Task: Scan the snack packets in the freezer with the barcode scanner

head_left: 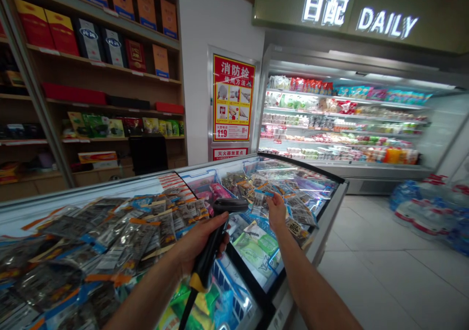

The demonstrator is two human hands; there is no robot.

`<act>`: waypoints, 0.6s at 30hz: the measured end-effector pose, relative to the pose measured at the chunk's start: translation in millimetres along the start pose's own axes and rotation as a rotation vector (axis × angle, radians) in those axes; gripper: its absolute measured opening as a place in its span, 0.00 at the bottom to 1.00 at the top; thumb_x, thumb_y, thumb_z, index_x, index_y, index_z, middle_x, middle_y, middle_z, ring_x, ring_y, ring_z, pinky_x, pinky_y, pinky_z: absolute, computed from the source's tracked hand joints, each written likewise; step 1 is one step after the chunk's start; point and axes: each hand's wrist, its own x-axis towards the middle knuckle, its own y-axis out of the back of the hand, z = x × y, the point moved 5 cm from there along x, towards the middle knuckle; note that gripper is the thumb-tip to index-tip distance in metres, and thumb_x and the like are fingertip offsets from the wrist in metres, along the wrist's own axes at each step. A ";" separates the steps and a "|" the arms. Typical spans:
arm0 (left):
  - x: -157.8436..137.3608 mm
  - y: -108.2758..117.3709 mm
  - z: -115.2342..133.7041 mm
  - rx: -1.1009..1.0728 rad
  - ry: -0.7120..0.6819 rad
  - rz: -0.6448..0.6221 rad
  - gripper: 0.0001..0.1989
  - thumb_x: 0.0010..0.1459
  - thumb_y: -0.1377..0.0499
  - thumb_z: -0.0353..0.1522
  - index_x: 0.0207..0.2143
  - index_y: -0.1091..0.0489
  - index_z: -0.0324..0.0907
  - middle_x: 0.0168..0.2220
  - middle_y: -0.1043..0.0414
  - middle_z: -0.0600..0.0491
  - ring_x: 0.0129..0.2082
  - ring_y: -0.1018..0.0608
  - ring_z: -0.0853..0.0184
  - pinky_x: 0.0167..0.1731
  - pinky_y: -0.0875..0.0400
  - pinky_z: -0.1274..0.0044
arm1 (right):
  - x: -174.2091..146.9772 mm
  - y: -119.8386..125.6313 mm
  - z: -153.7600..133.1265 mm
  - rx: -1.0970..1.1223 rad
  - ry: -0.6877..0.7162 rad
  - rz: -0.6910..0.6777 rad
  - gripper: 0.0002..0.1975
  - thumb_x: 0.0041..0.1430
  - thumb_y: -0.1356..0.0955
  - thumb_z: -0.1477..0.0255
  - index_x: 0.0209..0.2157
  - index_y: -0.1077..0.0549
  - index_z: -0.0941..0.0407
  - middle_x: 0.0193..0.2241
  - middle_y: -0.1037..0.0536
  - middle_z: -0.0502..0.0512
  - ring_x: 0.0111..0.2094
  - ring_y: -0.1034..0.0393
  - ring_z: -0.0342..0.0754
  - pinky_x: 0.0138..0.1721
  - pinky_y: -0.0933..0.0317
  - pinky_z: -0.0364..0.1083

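Head view: left hand (195, 241) and right hand (277, 212) both out over a display freezer (331, 213), left lower in view, right farther forward.
Left grip: fingers wrapped round the handle of a black barcode scanner (211, 246), thumb laid along its upper side; closed, firm hold.
Scanner: handle slants up from a yellow-banded base; head clears the top of the fist, nose turned toward the right hand. Cable (187, 309) runs down from the base.
Right grip: thumb and fingers nearly together, pinching the blue upper edge of a small packet (259, 204); exact fingertip contact too small to read.
Packet position: hangs to the left of the right fingertips, held by its edge only, body outside the palm; lies between the right hand and the scanner nose, just beside the nose in this view. Depth gap: cannot tell.
Packets, left: broad overlapping pile (120, 239) of clear packets with blue or orange edges, left of the scanner.
Packets, right: second spread (300, 208) of similar packets, beyond and to the right of the right hand.
Below the hands: green-and-white bag (256, 244), seen between the two forearms.
Background: lit chiller (348, 137) with stocked shelves; red fire-hydrant poster (231, 98) to its left.
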 end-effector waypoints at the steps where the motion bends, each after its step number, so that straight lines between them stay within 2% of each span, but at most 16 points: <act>1: 0.3 -0.4 -0.1 0.001 -0.005 -0.005 0.15 0.44 0.43 0.42 0.25 0.37 0.37 0.17 0.35 0.55 0.13 0.34 0.76 0.13 0.41 0.84 | -0.5 -0.6 -0.8 0.003 0.001 -0.003 0.11 0.37 0.33 0.72 0.29 0.31 0.56 0.23 0.27 0.46 0.26 0.34 0.42 0.32 0.41 0.43; 8: -0.6 -1.2 -1.0 0.002 -0.003 0.002 0.15 0.44 0.43 0.42 0.25 0.37 0.37 0.17 0.35 0.56 0.14 0.34 0.76 0.14 0.41 0.84 | -4.5 -3.8 -7.0 -0.035 0.010 -0.014 0.10 0.38 0.33 0.72 0.28 0.32 0.57 0.20 0.29 0.46 0.23 0.35 0.42 0.28 0.41 0.42; 18: -7.0 -6.6 -0.1 0.022 0.000 -0.022 0.15 0.44 0.43 0.42 0.26 0.38 0.38 0.18 0.34 0.55 0.14 0.33 0.76 0.13 0.41 0.84 | -3.6 -4.3 -3.6 -0.058 0.048 -0.023 0.15 0.38 0.33 0.69 0.32 0.32 0.59 0.22 0.28 0.48 0.27 0.35 0.43 0.31 0.42 0.44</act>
